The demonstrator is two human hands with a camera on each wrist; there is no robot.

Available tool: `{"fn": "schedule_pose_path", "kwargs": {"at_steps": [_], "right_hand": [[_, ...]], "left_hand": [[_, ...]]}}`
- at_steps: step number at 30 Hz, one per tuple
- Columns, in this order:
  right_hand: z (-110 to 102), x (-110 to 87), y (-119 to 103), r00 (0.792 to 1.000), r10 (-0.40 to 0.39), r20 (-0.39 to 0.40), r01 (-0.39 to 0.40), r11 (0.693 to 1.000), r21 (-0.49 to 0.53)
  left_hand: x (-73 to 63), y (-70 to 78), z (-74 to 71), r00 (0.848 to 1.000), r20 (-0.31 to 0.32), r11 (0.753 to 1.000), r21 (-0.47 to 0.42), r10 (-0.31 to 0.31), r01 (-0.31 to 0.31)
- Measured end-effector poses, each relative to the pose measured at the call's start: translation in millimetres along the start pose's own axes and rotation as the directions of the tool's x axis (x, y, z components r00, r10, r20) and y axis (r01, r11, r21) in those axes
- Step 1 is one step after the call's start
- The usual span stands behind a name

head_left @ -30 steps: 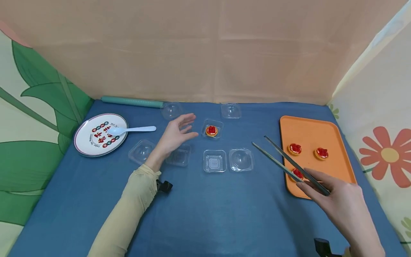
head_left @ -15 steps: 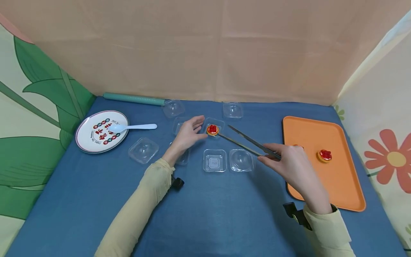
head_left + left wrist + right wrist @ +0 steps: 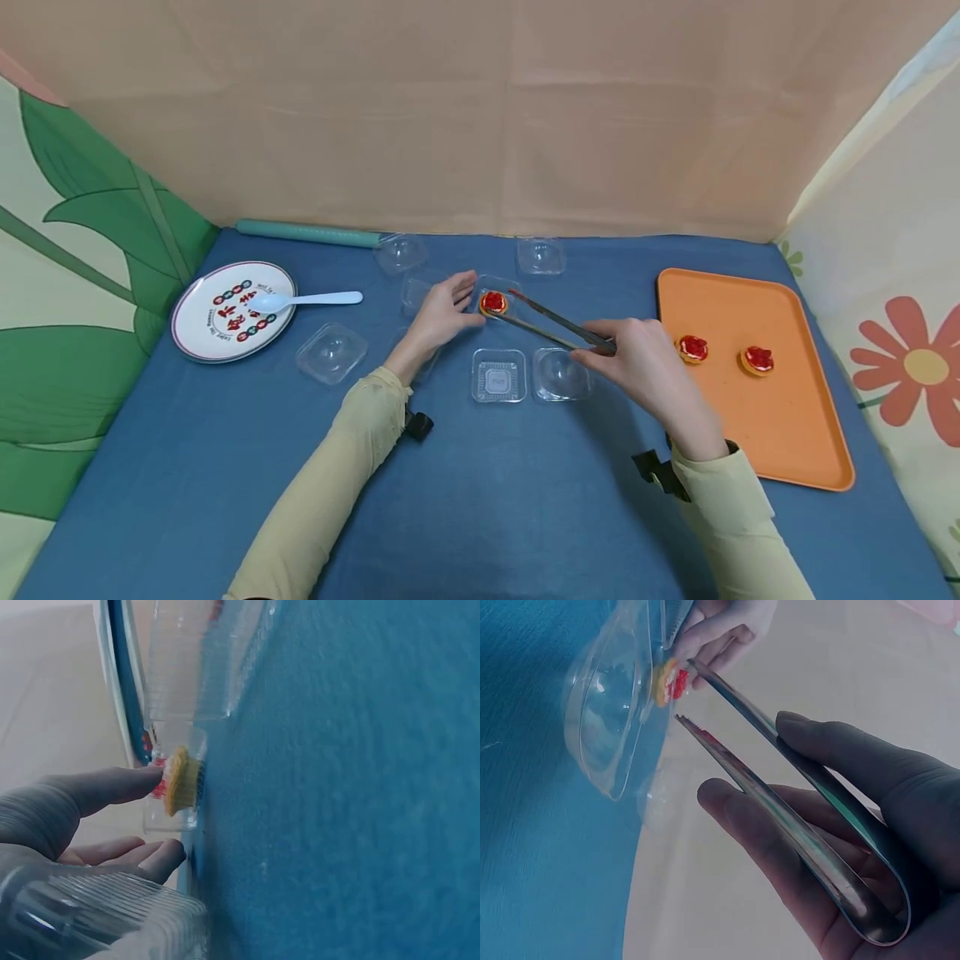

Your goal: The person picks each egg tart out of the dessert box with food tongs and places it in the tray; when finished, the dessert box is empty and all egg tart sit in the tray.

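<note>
My right hand point(image 3: 637, 358) holds metal tongs point(image 3: 562, 321), thumb on one arm and fingers on the other. In the right wrist view the tong arms stand apart, tips near the fruit tart point(image 3: 492, 302). This small tart has a yellow crust and glossy red topping, and it sits in a clear plastic box point(image 3: 513, 292). Just left of the box my left hand point(image 3: 437, 317) is held with loosely extended fingers, gripping nothing. From the left wrist view, its thumb overlaps the tart's topping point(image 3: 158, 780). A ribbed clear plastic box point(image 3: 127, 907) lies close under this hand.
At right, an orange tray point(image 3: 780, 433) carries tarts point(image 3: 757, 361); my right forearm covers part of it. Several clear boxes stand around, including one in front point(image 3: 498, 375) and a lid point(image 3: 562, 375). A white plate point(image 3: 202, 325) with a spoon point(image 3: 322, 298) lies left.
My right hand has moved left with the tongs, from over the orange tray to the boxed tart. The left hand has shifted slightly right, closer to that box.
</note>
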State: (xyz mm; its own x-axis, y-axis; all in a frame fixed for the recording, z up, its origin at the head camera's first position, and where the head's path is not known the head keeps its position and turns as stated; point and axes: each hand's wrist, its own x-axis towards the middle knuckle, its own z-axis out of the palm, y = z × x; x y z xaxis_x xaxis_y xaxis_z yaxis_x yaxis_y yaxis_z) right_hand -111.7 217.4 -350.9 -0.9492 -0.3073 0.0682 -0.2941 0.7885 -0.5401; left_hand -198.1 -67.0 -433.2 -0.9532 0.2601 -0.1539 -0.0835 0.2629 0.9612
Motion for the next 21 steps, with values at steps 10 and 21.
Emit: {"fn": "schedule_pose_path", "kwargs": {"at_steps": [10,21], "right_hand": [[3.0,9.3,-3.0,1.000,0.003,0.020,-0.002,0.999,-0.034],[-1.5,15.6,-6.7,0.998,-0.012,0.067,0.017,0.998,-0.062]], "left_hand": [[0.6,1.8,-0.2,0.999,0.017,0.999,0.009,-0.044,0.044],[0.5,6.9,6.5,0.999,0.015,0.992,0.117,-0.051,0.049]]}}
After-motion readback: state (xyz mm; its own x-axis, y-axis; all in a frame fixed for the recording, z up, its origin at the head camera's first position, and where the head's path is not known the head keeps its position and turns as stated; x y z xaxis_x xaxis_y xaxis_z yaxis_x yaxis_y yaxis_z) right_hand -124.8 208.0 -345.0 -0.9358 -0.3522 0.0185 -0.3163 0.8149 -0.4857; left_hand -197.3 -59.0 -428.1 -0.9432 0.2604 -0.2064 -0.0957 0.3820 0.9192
